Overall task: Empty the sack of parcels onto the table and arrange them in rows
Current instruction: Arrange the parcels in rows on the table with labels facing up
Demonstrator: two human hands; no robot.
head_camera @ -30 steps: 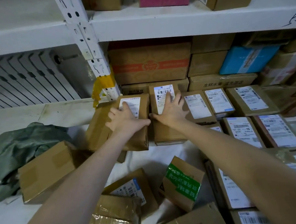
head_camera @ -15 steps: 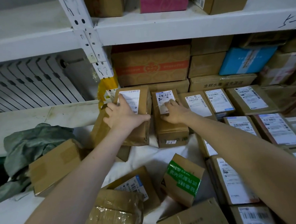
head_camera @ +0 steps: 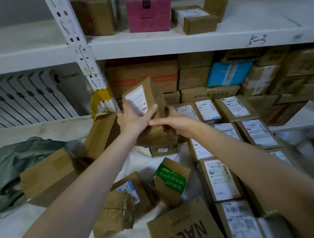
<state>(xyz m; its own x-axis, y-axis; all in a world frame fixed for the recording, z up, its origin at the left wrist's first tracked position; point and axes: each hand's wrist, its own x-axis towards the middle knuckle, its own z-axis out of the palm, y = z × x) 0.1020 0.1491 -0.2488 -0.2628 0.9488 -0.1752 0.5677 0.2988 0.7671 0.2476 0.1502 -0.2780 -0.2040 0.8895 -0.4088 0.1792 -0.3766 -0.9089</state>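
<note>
Table (head_camera: pixel 17 230) under parcels (head_camera: pixel 219 179) — shelves (head_camera: pixel 203 41) behind

Left hand (head_camera: pixel 134 119) against right hand (head_camera: pixel 177 125), outstretched.

L grip (head_camera: pixel 132 120) raised labelled box (head_camera: pixel 138 98), now tilted — R grip (head_camera: pixel 176 124) shifted onto it too.

Colours noted: raised parcel (head_camera: pixel 144 99) brown card, white label, black print; rowed parcels (head_camera: pixel 236 108) same brown, white labels; taped parcel (head_camera: pixel 172 180) green tape with white characters; sack (head_camera: pixel 17 160) grey-green; shelf (head_camera: pixel 203 40) white, black handwritten mark; pink box (head_camera: pixel 148 10); blue box (head_camera: pixel 228 73) with white band; large carton (head_camera: pixel 140 77) orange-red band; upright (head_camera: pixel 73 32) white, yellow tape (head_camera: pixel 101 96)
</note>
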